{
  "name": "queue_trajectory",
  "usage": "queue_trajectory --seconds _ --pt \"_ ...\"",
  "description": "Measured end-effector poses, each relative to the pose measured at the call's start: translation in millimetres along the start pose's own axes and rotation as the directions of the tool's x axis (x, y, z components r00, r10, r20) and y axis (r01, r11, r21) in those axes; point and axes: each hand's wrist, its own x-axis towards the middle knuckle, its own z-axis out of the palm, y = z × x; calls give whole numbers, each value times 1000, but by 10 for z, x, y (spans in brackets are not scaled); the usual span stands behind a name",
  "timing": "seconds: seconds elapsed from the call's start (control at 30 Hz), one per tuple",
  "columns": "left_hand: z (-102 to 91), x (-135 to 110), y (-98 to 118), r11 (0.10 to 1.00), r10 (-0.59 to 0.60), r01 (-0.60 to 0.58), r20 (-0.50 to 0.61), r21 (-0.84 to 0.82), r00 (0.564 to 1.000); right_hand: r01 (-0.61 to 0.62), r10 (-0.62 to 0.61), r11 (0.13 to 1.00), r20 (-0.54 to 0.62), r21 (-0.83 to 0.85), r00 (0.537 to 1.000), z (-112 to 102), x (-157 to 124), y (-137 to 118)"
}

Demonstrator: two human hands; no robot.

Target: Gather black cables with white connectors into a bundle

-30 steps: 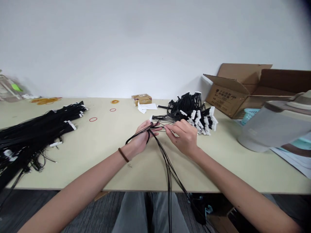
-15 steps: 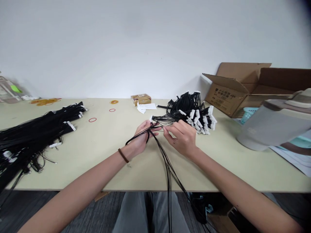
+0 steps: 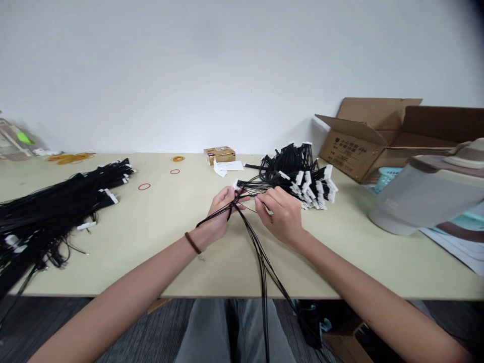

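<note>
My left hand [image 3: 222, 214] is closed around a black cable harness [image 3: 252, 234] near its white connector [image 3: 236, 184]. Several thin wires of the harness hang over the table's front edge, and a few loop over my left wrist. My right hand [image 3: 282, 212] is pinched on a thin black wire just right of my left fingers; its fingertips partly hide the wire. Behind my right hand lies a heap of black cable harnesses [image 3: 289, 161] with white connectors [image 3: 310, 189] at their ends.
A larger pile of black harnesses [image 3: 68, 196] covers the table's left side. Rubber bands [image 3: 144, 186] and a small box [image 3: 219, 155] lie toward the back. At the right stand a grey jug [image 3: 408, 196] and an open cardboard box [image 3: 351, 154].
My right hand has shifted very slightly, its fingers still pinching near the left hand. My left hand and the harness have barely moved.
</note>
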Motion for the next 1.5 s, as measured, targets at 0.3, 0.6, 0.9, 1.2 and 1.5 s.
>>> queue_trajectory --seconds 0.3,0.6,0.9,1.2,1.5 --pt "-37 11 -38 999 41 -42 37 17 998 -10 13 999 75 -33 997 3 6 7" --pt "-19 15 -38 997 51 -53 36 59 998 -5 7 999 69 -34 998 -2 9 -2" --pt "-9 -7 -44 993 57 -63 57 105 997 32 -28 993 38 -117 999 13 -2 -12" --pt "-18 -2 -82 991 63 -74 101 110 993 65 -53 981 70 -182 996 18 1 -5" --pt "-28 9 -92 993 53 -62 91 99 994 90 -75 977 85 -192 994 20 -1 -6"
